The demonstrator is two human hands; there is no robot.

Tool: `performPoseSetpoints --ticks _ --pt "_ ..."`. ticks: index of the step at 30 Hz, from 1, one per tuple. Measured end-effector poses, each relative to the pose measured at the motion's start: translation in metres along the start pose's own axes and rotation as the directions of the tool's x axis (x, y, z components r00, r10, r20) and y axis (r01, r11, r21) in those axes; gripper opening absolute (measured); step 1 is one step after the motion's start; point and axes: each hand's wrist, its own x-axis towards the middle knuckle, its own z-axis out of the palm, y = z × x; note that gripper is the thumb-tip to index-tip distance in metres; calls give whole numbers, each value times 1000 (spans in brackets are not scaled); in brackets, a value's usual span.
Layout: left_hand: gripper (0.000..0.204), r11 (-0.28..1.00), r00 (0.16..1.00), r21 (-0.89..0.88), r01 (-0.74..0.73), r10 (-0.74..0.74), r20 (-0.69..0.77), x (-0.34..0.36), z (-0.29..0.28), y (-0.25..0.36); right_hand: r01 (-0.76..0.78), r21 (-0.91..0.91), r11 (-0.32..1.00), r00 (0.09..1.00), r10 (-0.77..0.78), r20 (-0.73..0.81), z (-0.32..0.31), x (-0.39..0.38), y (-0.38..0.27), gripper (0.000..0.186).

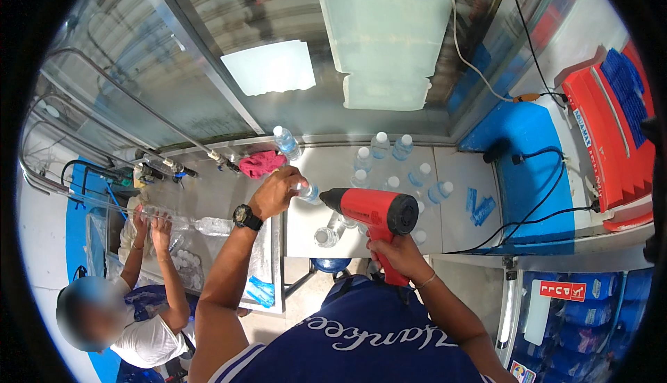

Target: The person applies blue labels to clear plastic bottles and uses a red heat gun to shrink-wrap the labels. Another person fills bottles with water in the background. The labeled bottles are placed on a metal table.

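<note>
My right hand [403, 258] is closed around the handle of a red and black heat gun [365, 206]. Its dark nozzle points left, close to a small clear water bottle [310, 194]. That bottle is gripped near its cap by the closed fingers of my left hand [279, 190], which has a black watch on its wrist. Several capped bottles [379, 145] stand on the white counter to the right and beyond the gun. Another bottle [286, 142] is behind my left hand, and a clear bottle [326, 235] sits near the counter's front edge.
A pink cloth [262, 164] lies beside metal taps [219, 160] at left. Blue plastic strips [479, 207] rest on the counter's right. Black cables [535, 226] run along the right wall. At left, a co-worker [149, 299] handles a clear bottle [212, 226] over a metal basin.
</note>
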Motion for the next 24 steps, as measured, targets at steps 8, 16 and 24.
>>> performPoseSetpoints --ticks 8,16,24 --pt "32 949 966 183 257 -252 -47 21 17 -10 5 33 999 1000 -6 28 2 4 3 31" --pt "36 934 946 159 321 -309 -95 40 29 -25 34 26 999 999 -34 19 -3 10 12 33" --pt "43 911 932 214 352 -320 -170 88 55 -90 45 34 998 996 -42 -75 -11 -2 13 35"
